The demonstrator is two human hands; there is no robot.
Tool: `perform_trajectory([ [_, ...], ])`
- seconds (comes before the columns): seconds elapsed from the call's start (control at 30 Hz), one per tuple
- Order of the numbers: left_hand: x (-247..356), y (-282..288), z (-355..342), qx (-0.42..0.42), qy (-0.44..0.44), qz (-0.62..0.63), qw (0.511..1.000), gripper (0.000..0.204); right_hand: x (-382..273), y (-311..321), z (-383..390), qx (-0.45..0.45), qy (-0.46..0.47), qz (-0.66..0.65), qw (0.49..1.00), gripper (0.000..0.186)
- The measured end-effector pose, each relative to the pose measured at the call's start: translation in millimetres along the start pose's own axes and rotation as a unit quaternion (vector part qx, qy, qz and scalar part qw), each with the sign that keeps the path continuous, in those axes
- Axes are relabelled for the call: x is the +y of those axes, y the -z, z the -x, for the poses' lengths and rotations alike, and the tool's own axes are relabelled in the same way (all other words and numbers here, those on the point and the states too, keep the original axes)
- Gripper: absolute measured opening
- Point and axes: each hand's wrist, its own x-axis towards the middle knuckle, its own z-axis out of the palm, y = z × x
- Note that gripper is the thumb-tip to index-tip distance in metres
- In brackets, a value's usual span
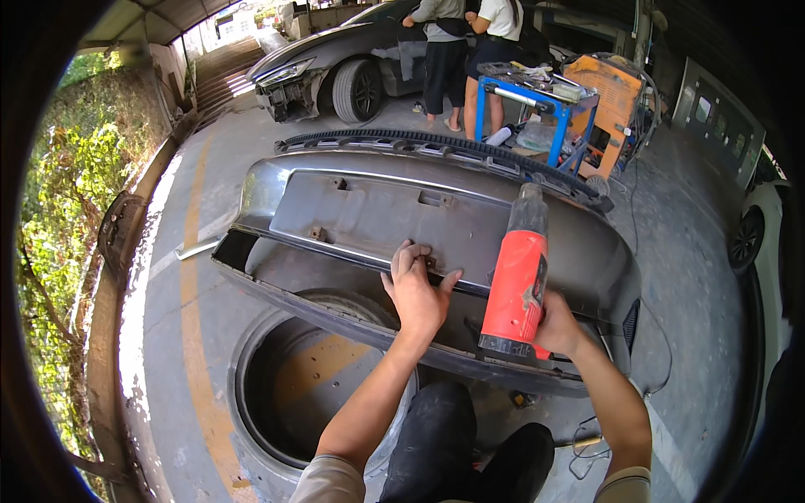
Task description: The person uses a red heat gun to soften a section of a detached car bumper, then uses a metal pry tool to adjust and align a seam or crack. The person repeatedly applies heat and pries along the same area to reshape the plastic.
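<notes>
A dark grey car bumper lies across the middle, with a recessed panel edged by a bright strip and fitted with small brackets. My left hand rests on the panel's lower edge beside a bracket, fingers apart and slightly bent. My right hand grips a red heat gun by its handle; its grey nozzle points away from me over the bumper's right part. Beneath the bumper, a large tyre-like ring lies on the ground.
Beyond the bumper are a long black trim piece, a damaged grey car, two people, a blue tool cart and an orange machine. A white car stands right, a low ledge left. A cable trails rightward.
</notes>
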Motion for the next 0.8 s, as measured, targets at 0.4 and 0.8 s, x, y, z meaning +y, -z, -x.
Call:
perform_trajectory([
  [0.4, -4.5, -1.1, 5.9, 0.055, -0.049, -0.089, 0.993, 0.059, -27.3, 13.2, 17.4, 0.120, 0.114, 0.087, 0.982, 0.049],
  [0.8, -9.1, 4.6, 6.4, 0.039, -0.053, -0.126, 0.990, 0.061, -25.8, 40.0, 299.9, 0.468, -0.044, -0.018, 0.882, 0.037],
])
